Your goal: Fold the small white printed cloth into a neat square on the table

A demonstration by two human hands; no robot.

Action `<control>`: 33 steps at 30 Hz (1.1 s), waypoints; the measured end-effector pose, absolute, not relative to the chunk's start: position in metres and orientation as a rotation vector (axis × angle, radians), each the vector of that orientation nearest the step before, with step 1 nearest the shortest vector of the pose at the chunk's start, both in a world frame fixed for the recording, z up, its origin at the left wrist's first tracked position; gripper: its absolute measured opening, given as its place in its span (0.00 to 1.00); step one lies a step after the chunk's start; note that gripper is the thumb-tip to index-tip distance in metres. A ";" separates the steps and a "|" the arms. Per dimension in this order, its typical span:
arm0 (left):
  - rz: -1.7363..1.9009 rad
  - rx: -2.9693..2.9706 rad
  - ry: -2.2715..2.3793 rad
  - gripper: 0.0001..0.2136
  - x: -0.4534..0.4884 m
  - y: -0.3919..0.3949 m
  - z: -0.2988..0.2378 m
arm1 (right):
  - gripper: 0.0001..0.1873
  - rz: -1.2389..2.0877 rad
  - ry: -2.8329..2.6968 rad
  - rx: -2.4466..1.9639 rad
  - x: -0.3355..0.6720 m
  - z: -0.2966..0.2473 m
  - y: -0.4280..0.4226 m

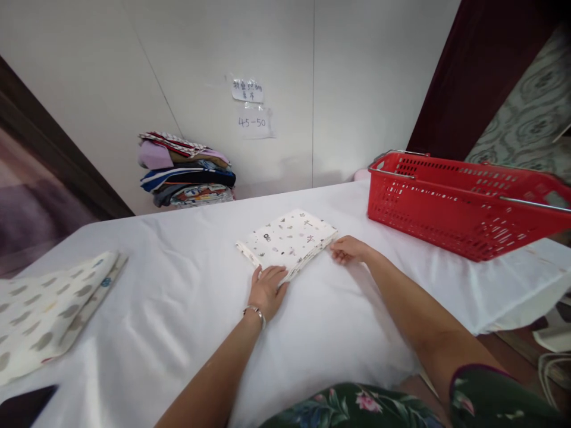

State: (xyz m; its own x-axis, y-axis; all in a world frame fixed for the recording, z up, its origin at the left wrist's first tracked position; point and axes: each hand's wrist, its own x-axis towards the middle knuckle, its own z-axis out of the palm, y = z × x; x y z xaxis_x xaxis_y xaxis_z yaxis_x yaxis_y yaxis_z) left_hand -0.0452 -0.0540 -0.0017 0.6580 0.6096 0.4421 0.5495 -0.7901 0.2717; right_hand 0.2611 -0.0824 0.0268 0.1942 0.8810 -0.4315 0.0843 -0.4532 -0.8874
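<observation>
A white cloth with small printed figures lies folded into a flat, layered rectangle on the white-covered table. My left hand, with a bracelet at its wrist, rests at the cloth's near corner, fingers stretched out and lying on its edge. At the right corner is my right hand, its fingers curled closed against the layered edge. The fingertips there are partly hidden, but they seem to pinch the cloth.
A red plastic basket with metal handles stands at the right. Folded spotted fabric lies at the left, with a dark flat object before it. Beyond the table is a stack of folded textiles. Paper notes hang on the wall.
</observation>
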 end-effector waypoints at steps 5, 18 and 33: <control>0.756 2.747 0.965 0.14 -0.047 -0.054 -0.002 | 0.08 1.474 -0.707 -1.529 0.230 0.024 -0.081; 0.731 2.714 0.886 0.17 -0.049 -0.053 -0.004 | 0.15 1.587 -0.517 -1.484 0.201 0.025 -0.074; 0.802 2.615 0.847 0.16 -0.051 -0.059 -0.005 | 0.12 1.368 -0.494 -1.529 0.184 0.015 -0.074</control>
